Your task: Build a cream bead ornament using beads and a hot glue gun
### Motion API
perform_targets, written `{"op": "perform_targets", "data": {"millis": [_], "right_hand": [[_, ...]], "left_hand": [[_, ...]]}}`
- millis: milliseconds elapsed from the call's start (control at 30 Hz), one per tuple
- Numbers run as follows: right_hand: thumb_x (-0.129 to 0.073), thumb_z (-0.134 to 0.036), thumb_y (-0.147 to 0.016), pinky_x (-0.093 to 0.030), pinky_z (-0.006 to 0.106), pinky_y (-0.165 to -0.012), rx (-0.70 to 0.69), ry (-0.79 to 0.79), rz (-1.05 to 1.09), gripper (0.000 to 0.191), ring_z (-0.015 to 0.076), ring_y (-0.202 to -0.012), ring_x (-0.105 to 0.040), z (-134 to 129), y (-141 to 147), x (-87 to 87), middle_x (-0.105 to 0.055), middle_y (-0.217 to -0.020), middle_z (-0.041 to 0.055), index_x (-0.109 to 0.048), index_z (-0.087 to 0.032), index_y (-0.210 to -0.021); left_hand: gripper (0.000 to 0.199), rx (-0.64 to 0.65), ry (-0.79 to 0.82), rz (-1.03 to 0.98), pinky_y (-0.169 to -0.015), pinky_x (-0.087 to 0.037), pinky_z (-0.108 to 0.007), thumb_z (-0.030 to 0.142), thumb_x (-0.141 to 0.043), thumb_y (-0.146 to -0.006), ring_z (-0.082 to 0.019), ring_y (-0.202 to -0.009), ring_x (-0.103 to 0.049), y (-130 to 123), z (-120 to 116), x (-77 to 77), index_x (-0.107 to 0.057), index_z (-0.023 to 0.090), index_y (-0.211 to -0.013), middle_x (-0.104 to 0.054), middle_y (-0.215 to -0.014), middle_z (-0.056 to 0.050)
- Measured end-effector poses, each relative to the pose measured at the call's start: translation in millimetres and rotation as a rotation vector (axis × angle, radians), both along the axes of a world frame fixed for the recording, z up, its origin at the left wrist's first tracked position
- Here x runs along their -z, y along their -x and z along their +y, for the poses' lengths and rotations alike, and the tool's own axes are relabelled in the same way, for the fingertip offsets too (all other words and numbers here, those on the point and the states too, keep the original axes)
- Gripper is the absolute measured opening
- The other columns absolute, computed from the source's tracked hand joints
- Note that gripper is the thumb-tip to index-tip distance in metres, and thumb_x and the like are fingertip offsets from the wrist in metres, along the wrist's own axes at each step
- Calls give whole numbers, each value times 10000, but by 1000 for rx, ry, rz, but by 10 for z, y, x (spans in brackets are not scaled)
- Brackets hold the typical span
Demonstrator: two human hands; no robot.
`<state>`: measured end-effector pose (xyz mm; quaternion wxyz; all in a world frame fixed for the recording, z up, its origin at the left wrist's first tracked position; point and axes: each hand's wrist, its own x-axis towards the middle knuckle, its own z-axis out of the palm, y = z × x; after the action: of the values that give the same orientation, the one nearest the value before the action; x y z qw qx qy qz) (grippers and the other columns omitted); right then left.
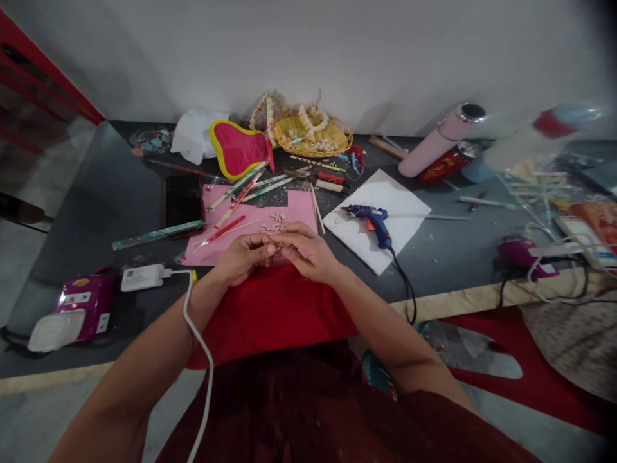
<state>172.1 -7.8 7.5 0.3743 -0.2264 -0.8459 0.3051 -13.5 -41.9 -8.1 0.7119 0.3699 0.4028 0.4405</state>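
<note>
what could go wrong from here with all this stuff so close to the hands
The small pale pieces lie loose just beyond the left hand and right hand, so a brush might scatter them. The white cable crosses by the left forearm and could get tugged. The glue gun's black cord runs over the table edge, so a snag might drag it.

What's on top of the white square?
A blue glue gun lies on the white square, with a thin pale stick poking out behind it. The patch under the gun is covered.
</note>
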Motion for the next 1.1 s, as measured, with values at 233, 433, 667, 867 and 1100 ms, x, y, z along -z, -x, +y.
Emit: {"op": "perform_targets", "data": {"millis": [233,433,667,867,1100], "right_hand": [[-477,-176,-891,-499,346,-866,-19,-24,42,227,152,-978,-545,10,16,1,-556,-990,67,-623,-210,-1062],[-531,-184,-862,-503,334,-839,15,-27,42,155,150,-934,-556,3,19,-11,-562,-961,68,-632,-185,-980],[-565,-202,-840,-515,333,-836,49,-52,17,120,161,-956,-563,13,11,33,-559,-983,82,-617,-171,-943],[-568,-209,-836,-515,347,-851,61,-90,1,116,158,-954,-566,26,9,42,-561,-982,64,-607,-198,-945],[-554,-232,-844,-521,345,-832,76,-63,-28,214,171,-999,-554,24,-27,17,-558,-1041,81,-586,-201,-1054]], "left_hand": [[200,33,-12,17,-494,-353,-180,289,-728,-694,-60,-523,-491,14,5,1,-644,112,-735,-562,-601,8],[203,37,-20,23,-491,-338,-179,304,-700,-726,-59,-523,-478,11,11,27,-627,115,-714,-545,-578,11],[207,21,-20,25,-499,-331,-189,316,-688,-738,-63,-529,-469,-3,-2,-19,-616,123,-717,-531,-583,17],[159,23,-1,30,-502,-345,-186,270,-704,-720,-56,-531,-485,-3,0,-39,-650,124,-757,-561,-628,12],[134,-23,64,-53,-494,-392,-171,232,-703,-710,-52,-508,-507,5,6,-44,-668,119,-771,-611,-652,-5]]}}
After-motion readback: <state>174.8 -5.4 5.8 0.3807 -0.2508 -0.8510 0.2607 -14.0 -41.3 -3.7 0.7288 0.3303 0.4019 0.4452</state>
